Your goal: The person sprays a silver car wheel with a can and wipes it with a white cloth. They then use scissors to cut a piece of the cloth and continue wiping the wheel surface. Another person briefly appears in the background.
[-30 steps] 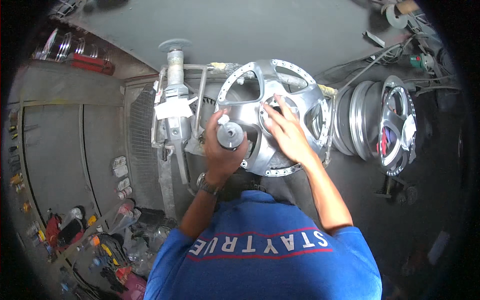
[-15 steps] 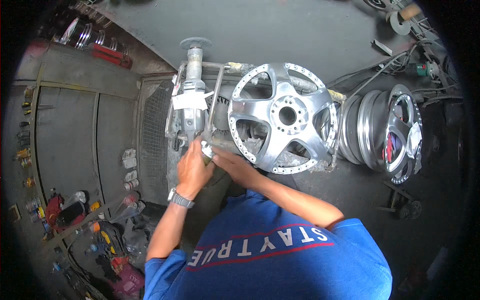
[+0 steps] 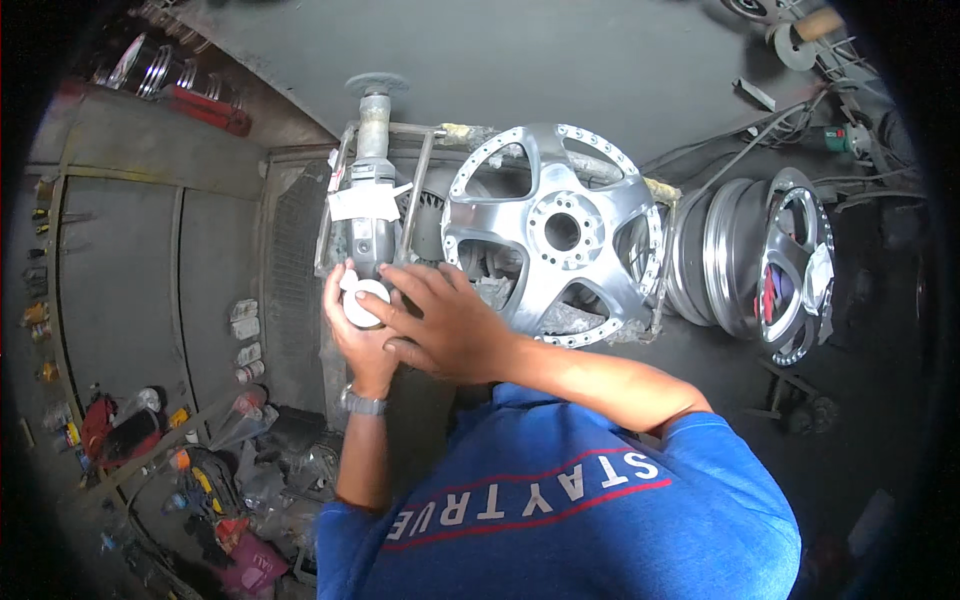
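Observation:
A small container with a round white top [image 3: 366, 304] is in my left hand [image 3: 358, 343], its fingers wrapped round the side. My right hand [image 3: 450, 325] reaches across from the right, with fingers curved against the edge of the white top; the palm side is hidden. Just beyond both hands, a grey grinder-like power tool [image 3: 373, 200] with a disc [image 3: 377, 84] at its far end rests on a metal frame, a white paper or cloth wrapped round its body. Right of the tool lies a silver five-spoke wheel face [image 3: 550, 235].
More wheel rims [image 3: 740, 260] stand at the right, one with a red cloth inside. Cables [image 3: 770, 140] run along the back right. Bags and clutter [image 3: 250, 490] cover the lower left. A panelled grey wall [image 3: 120, 280] is on the left, and a rim stack [image 3: 165, 75] stands far left.
Both hands have tilted the container so its round white top now faces up. The right hand has come over the top from beside it. The view has shifted slightly.

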The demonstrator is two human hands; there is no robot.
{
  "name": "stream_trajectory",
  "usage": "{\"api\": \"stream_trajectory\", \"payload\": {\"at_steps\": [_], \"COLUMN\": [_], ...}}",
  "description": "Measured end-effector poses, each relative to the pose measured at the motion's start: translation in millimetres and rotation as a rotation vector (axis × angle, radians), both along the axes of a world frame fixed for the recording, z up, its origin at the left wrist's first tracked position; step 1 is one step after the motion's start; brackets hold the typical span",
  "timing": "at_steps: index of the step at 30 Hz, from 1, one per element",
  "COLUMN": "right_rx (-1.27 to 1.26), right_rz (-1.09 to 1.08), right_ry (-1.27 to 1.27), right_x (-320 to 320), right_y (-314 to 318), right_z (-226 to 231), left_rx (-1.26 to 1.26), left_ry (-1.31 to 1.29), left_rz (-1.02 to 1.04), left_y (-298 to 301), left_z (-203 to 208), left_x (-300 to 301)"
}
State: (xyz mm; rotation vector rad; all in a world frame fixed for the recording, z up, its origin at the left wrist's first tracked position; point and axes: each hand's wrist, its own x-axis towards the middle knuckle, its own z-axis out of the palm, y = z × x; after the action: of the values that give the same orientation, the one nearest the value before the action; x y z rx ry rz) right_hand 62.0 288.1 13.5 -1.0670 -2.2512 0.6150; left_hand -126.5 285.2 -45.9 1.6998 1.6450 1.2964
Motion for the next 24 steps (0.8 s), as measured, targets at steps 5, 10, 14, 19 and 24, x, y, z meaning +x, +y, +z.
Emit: {"api": "stream_trajectory", "payload": {"at_steps": [5,10,14,19,24], "right_rx": [-0.117,-0.474,-0.329,-0.16,-0.113], "right_rz": [-0.013,-0.066,-0.316,-0.498,-0.447], "right_ry": [0.223,0.687,0.373,-0.326,-0.536], "right_x": [43.6,113.1,199.2,247.2,244.5], "right_y": [35.1,58.2,75.1,79.8,89.7], "right_z": [3.5,-11.6,-55.2,-118.9,-126.0], "left_rx": [0.148,0.074,0.006,-0.115,-0.104], "left_ry": [-0.235,-0.335,-0.379,-0.401,-0.315], "left_rz": [-0.046,-0.093,-0.139,-0.083,-0.008], "left_y": [50.1,71.5,66.4,49.5,35.0], "left_z": [5.0,-2.8,-5.8,-16.6,-17.7], "left_x": [67.8,115.1,135.6,147.4,144.4]}}
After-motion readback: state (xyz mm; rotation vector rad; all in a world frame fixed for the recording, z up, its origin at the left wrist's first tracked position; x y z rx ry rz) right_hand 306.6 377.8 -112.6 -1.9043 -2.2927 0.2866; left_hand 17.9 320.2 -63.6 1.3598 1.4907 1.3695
